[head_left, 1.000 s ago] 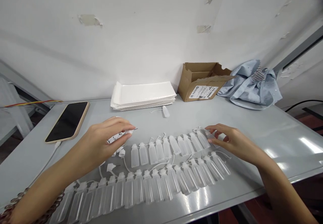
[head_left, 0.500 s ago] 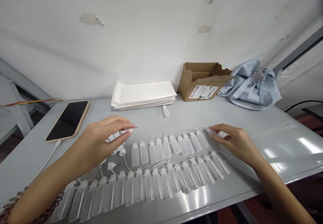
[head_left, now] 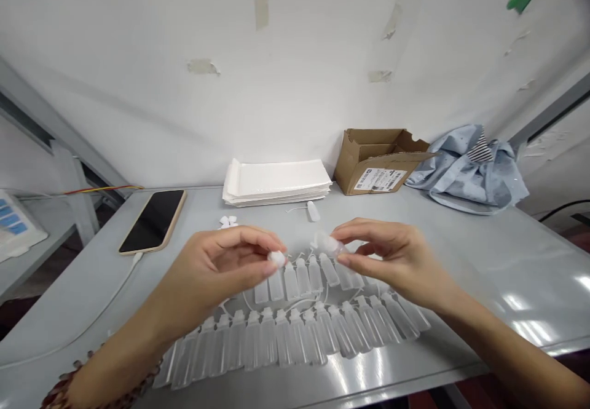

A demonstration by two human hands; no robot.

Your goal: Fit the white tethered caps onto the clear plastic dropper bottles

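Observation:
My left hand (head_left: 230,261) pinches a small white cap (head_left: 277,258) between thumb and fingertips. To its right, my right hand (head_left: 387,255) grips a small translucent bottle (head_left: 328,244), tilted on its side with its top toward the left. A gap separates cap and bottle. Below both hands, two rows of clear squeeze bottles (head_left: 253,341) lie on the grey table, with thin white straps between them. Some white caps (head_left: 227,221) show behind my left hand, which hides the others. One small capped piece (head_left: 313,211) lies alone behind the rows.
A phone (head_left: 153,221) with a white charging cable (head_left: 110,298) lies at the left. At the back are stacked white sheets (head_left: 281,178), an open cardboard box (head_left: 378,166) and crumpled blue cloth (head_left: 470,169). The wall stands behind them.
My right hand has lifted a bottle from the back row and moved left. My left hand has moved right with its cap, so the hands are closer together. The camera view has shifted.

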